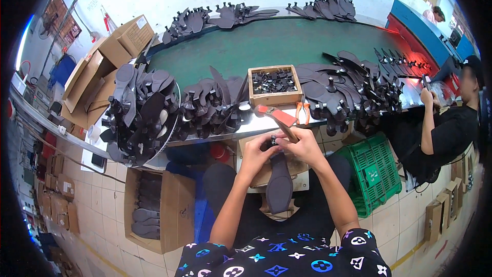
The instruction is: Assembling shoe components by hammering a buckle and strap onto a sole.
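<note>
My left hand (254,155) is closed around the heel end of a dark grey shoe sole (279,190), whose broad toe part points down toward my lap. In my right hand (304,147) is a hammer (281,118) with a reddish head, tilted up to the left. The right thumb and fingertips also meet at the heel end, where a small dark piece (273,140) shows between the hands. Whether that piece is loose or joined to the heel, I cannot tell. Beneath the sole is a wooden work block (299,168).
A wooden box (277,98) of small black parts sits on the green conveyor table (220,48), beside orange-handled pliers (303,114). Heeled soles lie piled on both sides. A carton (177,210) stands left, a green crate (376,174) right. A person (441,128) works at the right.
</note>
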Available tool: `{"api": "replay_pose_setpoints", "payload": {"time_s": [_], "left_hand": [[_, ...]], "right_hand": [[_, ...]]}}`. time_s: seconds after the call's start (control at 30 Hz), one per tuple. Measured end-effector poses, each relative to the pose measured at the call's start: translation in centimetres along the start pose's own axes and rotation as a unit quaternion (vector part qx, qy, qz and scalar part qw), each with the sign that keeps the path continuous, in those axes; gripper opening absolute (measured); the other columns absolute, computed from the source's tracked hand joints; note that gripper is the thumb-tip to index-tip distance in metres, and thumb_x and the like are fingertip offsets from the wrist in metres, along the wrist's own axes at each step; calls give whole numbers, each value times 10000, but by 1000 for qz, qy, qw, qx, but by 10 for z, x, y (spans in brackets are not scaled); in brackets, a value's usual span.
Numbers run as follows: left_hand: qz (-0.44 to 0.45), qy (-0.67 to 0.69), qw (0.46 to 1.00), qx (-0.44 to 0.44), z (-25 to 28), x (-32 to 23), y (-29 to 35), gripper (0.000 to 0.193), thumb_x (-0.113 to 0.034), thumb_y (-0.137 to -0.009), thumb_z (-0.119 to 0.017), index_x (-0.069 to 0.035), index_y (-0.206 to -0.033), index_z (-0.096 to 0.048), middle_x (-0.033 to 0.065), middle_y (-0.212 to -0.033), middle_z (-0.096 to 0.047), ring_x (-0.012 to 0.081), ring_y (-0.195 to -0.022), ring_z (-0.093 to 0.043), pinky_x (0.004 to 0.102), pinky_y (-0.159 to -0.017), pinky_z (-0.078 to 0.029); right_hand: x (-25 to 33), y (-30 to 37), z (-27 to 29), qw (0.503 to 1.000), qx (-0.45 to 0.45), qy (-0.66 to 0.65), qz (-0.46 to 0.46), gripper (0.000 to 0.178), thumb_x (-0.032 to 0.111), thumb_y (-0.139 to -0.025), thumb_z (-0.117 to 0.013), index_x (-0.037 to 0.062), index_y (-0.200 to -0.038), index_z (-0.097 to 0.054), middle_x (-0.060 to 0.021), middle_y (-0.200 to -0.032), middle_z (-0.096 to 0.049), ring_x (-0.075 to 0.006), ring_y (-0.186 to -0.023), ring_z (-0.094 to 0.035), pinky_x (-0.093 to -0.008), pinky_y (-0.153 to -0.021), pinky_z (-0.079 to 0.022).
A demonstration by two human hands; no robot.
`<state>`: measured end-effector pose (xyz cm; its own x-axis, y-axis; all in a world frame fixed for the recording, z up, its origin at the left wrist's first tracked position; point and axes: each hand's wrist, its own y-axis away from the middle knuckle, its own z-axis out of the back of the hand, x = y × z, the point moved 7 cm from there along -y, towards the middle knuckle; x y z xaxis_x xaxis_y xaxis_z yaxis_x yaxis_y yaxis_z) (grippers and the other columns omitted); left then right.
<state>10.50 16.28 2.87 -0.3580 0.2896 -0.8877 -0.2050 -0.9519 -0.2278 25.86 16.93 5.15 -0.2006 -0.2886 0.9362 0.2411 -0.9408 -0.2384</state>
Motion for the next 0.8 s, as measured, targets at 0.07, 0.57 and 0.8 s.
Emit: {"api": "replay_pose_setpoints", "payload": {"time_s": [0.07, 0.57, 0.8], "left_hand": [[-49, 73, 995, -57, 9, -12, 2, 324, -80, -792, -785, -11, -1096, -696, 136, -1078, -724, 220, -977, -703, 331, -854, -535], [-138, 86, 986, -30, 18, -54, 21, 294, -87, -788, -788, -4, -1053, -692, 133, -1086, -709, 276, -1049, -677, 358, -899, -520], [-104, -55, 993, -5, 1, 0, 0, 341, -188, -811, -780, -46, -1100, -667, 129, -1145, -683, 324, -1139, -611, 434, -1029, -426]], "right_hand": [[6, 9, 0, 999, -8, -21, -35, 249, 143, -878, -743, -30, -1055, -717, -19, -803, -684, -43, -663, -574, -219, -571, -457], [37, 40, 5, 976, 0, -161, -148, 216, 149, -878, -754, -5, -1021, -703, 33, -683, -611, -12, -498, -464, -192, -435, -326], [-3, -1, 5, 1000, -3, -3, -25, 229, 78, -847, -740, -51, -1030, -693, -60, -914, -718, -111, -845, -651, -279, -783, -531]]}}
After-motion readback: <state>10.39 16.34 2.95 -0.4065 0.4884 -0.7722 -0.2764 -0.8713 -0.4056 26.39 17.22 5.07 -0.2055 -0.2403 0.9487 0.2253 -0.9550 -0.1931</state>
